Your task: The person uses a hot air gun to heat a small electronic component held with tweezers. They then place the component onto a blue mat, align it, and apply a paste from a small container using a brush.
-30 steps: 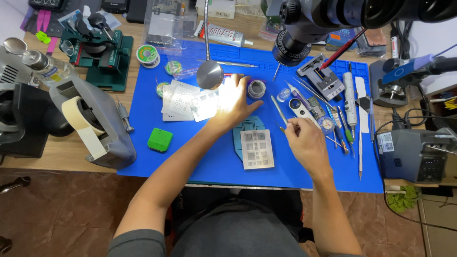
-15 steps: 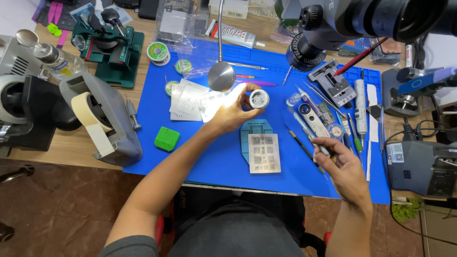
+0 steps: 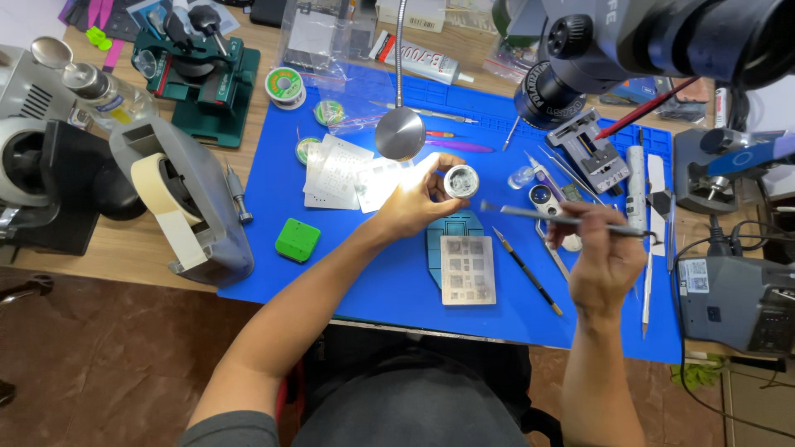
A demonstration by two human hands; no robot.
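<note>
Right hand [image 3: 609, 257] now raised with tweezers [image 3: 571, 220]; small round open tin [image 3: 461, 181]

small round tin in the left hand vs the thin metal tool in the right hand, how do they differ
The small round tin is short and circular; the thin metal tool is long and slender. The tin sits pinched in the left hand under bright lamp light, while the tool lies roughly level across the right hand, its tip toward the tin. Both are silvery and held above the blue mat.
</note>
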